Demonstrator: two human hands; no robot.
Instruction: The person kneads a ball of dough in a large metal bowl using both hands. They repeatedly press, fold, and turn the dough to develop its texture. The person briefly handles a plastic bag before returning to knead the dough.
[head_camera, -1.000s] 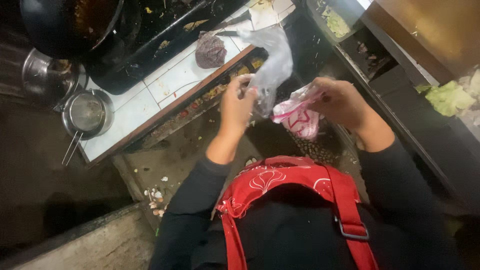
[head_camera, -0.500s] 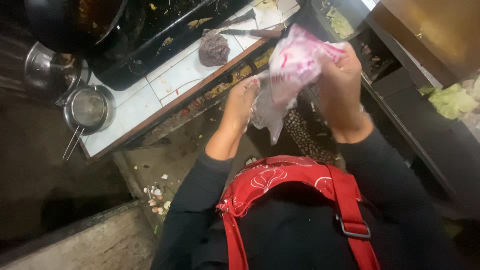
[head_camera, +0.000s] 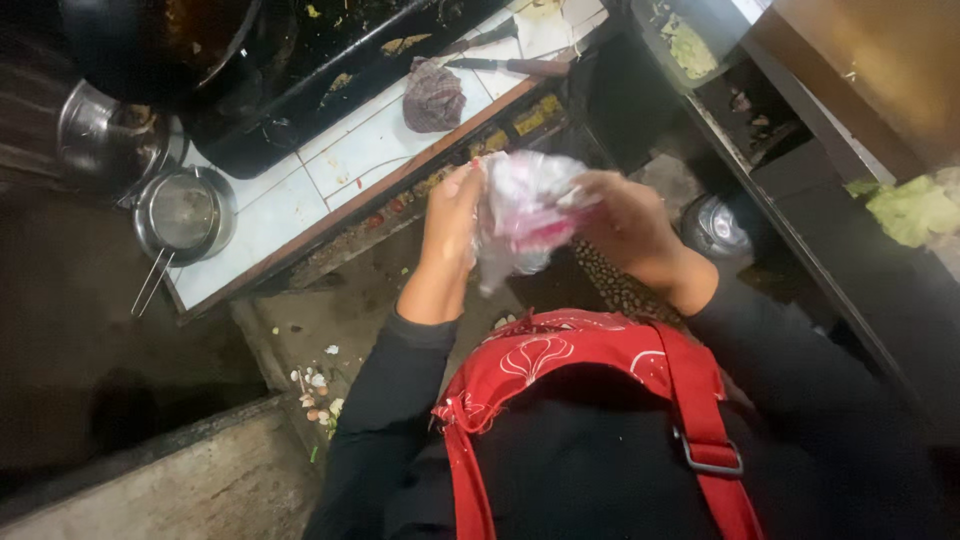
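Between the two hands, a crumpled plastic bag (head_camera: 522, 215) (clear with pink and red print) is bunched up, the left hand (head_camera: 452, 215) curled closed on one side and the right hand (head_camera: 622, 218) gripping the other. Beyond them runs a white tiled counter (head_camera: 300, 190) holding a dark cloth (head_camera: 433, 95), a knife (head_camera: 515, 66) and a steel pot (head_camera: 185, 212).
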